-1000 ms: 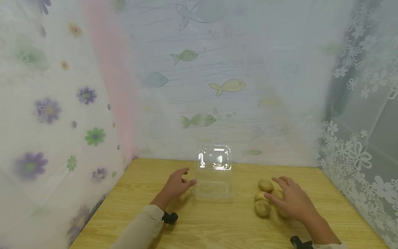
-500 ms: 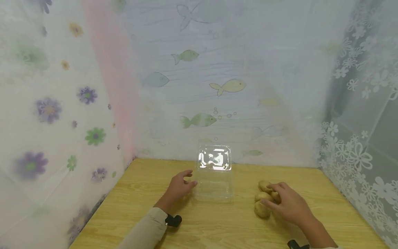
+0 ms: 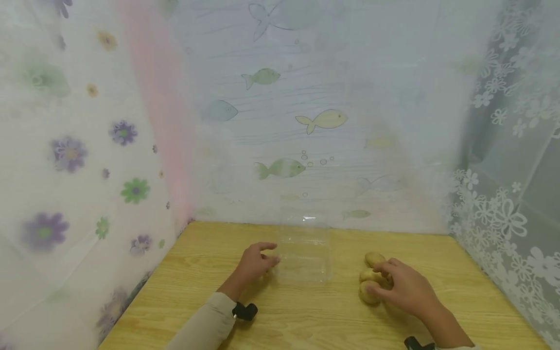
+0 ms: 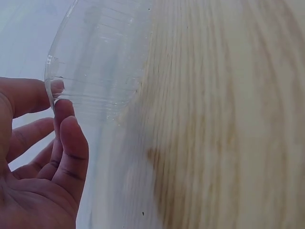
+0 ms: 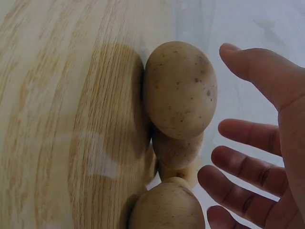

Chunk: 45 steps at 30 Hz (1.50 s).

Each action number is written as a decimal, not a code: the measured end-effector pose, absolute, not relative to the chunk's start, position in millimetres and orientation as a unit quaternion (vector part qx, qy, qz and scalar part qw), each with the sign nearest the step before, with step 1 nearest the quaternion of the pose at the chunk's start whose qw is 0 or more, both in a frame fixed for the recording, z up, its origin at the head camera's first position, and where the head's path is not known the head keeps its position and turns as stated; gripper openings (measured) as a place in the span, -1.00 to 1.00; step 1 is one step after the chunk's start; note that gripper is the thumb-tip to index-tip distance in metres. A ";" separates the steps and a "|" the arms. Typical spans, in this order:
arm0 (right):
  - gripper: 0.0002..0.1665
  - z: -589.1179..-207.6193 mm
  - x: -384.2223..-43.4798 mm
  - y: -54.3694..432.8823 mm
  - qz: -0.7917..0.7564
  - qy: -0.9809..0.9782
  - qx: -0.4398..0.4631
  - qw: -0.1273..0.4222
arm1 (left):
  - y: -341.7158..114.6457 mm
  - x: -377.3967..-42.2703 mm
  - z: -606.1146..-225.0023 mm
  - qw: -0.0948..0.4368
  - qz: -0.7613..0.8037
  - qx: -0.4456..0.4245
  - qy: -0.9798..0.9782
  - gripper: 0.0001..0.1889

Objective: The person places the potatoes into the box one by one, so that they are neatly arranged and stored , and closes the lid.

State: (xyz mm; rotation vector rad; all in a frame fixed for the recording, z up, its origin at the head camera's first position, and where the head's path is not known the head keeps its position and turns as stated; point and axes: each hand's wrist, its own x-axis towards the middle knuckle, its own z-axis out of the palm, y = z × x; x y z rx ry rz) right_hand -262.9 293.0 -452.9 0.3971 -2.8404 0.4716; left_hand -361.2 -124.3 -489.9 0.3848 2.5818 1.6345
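On the table, potatoes lie outside the opened box, none seen inside yet. Left hand pinches its rim; right hand, fingers apart, grasps nothing

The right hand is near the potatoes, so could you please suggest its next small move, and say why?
I would probably close the right hand around the nearest potato: the right wrist view shows a gap between its fingers and that potato, while the left hand holds the rim of the clear container.

Flower-printed sheets flank a wood-grain table before a fish-print sheet.
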 end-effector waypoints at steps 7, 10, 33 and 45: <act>-0.29 -453.2 -262.2 292.6 0.161 -0.969 0.142 0.124 | -124.4 -353.2 -487.1 0.034 0.528 0.126 0.839 -0.46; -0.33 -454.0 -261.8 292.6 0.159 -0.968 0.146 0.130 | -124.0 -349.8 -486.9 0.030 0.524 0.122 0.842 -0.47; -0.43 -460.9 -262.8 294.7 0.129 -0.960 0.178 0.172 | -126.3 -305.1 -487.3 0.026 0.538 0.156 0.828 -0.40; -0.39 -460.7 -263.2 293.7 0.132 -0.958 0.197 0.160 | -124.9 -291.1 -482.5 0.032 0.534 0.165 0.829 -0.38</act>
